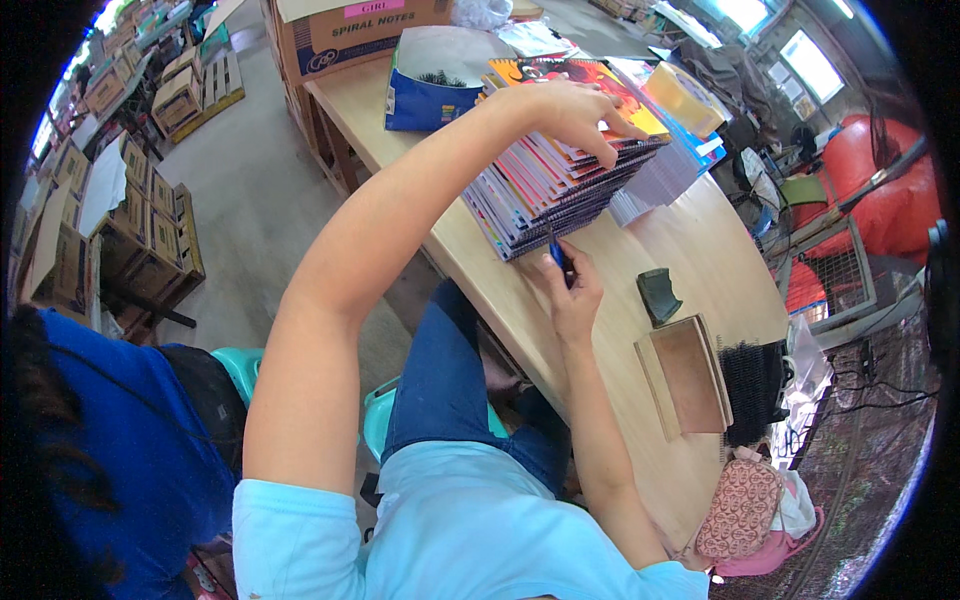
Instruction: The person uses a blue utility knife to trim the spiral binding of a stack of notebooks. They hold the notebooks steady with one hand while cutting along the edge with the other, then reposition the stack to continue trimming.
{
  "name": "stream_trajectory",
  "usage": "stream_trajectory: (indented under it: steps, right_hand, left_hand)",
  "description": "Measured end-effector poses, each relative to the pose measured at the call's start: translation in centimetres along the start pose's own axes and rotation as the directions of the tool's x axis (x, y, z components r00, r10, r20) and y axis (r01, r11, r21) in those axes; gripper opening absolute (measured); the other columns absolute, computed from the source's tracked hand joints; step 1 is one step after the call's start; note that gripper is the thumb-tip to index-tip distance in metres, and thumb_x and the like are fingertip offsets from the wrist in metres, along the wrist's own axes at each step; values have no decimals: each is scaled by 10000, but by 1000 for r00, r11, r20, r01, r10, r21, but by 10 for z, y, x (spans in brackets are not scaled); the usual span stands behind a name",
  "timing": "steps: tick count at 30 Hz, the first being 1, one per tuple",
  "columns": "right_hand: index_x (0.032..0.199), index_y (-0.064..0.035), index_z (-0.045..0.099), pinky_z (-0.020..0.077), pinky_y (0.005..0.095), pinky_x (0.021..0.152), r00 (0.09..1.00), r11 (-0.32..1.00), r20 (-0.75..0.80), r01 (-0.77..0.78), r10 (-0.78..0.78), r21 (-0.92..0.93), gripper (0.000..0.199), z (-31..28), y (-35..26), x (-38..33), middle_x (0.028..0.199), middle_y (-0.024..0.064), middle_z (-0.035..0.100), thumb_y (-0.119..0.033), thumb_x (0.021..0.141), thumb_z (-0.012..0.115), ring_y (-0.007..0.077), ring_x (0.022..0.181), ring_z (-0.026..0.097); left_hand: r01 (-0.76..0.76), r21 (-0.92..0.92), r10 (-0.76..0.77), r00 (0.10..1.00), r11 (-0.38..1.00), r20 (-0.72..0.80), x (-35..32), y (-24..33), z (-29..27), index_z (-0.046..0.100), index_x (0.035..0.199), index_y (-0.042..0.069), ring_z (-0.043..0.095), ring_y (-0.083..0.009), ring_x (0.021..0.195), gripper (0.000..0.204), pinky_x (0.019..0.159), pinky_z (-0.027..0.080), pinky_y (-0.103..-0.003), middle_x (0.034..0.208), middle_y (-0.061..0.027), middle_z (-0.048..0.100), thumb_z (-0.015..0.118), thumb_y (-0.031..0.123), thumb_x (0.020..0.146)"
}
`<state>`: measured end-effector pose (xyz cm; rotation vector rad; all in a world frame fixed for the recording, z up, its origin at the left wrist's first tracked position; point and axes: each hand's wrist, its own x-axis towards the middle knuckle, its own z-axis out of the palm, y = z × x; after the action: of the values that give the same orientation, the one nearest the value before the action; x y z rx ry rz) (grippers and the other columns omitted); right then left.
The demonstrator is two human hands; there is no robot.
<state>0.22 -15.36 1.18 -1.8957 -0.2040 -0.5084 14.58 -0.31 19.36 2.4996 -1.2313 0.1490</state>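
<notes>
While your left hand (575, 110) lies fingers-down over the top of the notebook stack (560, 170), your right hand (570, 295) sits on the table (480, 270) just in front of the stack's near edge. The left hand is spread fairly wide, its fingertips curled over the stack's right side and pressing the top cover, which is orange and red. It grips nothing; it only rests there. The right hand is closed around a small blue tool (558, 255), whose tip points up at the spiral bindings along the lower edge of the stack. Whether the tip touches the bindings, you cannot tell from here.

The stack leans, its notebooks fanned toward the table's left edge, and it stands near the middle of the table. Just beside it on the right is a lower pile of pale sheets (660, 180). Behind it stands a blue box (430, 85) with an open top, and behind that a large carton (350, 30). Nearer to you on the right lie a dark clip-like piece (658, 295), a brown wooden block (690, 375) and a black bundle of spirals (752, 380), all well apart from your hands. A pink patterned pouch (740, 510) lies at the table's near end.
</notes>
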Motion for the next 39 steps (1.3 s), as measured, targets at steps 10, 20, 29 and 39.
stream_trajectory:
  steps: [10, 20, 29, 39]
  right_hand:
    - [1089, 32, 632, 485, 321, 750, 993, 987, -17, 114, -117, -115, 404, -3, -10, -5, 949, 136, 647, -237, 808, 741, 217, 842, 624]
    - [1078, 27, 641, 491, 265, 676, 760, 626, 389, -649, 520, 432, 339, -10, -12, 0, 855, 85, 649, -240, 873, 681, 155, 723, 606]
    - [1094, 28, 633, 495, 303, 725, 982, 970, -66, 163, -177, -179, 374, 2, -3, -12, 850, 92, 646, -225, 832, 718, 213, 776, 620]
    - [1073, 39, 631, 493, 287, 702, 717, 483, 457, -694, 526, 534, 364, -7, 6, -8, 803, 77, 640, -272, 886, 668, 177, 732, 612]
  left_hand:
    - [16, 1, -16, 999, 1000, 35, 5, -2, -1, 505, 1355, 410, 452, -383, 1297, 675, 1102, 319, -423, 1474, -201, 383, 636, 506, 699]
    - [-9, -10, 9, 1000, 1000, 8, 5, -1, 2, 496, 1355, 429, 463, -395, 1282, 667, 1090, 332, -422, 1479, -211, 370, 621, 485, 702]
    - [-33, -12, 33, 999, 999, -17, 3, -2, 1, 507, 1349, 421, 466, -394, 1278, 657, 1089, 339, -415, 1477, -215, 369, 622, 467, 704]
    - [-42, 26, 43, 998, 999, -36, 3, -4, 5, 512, 1355, 396, 490, -388, 1255, 649, 1085, 347, -410, 1459, -225, 393, 621, 457, 718]
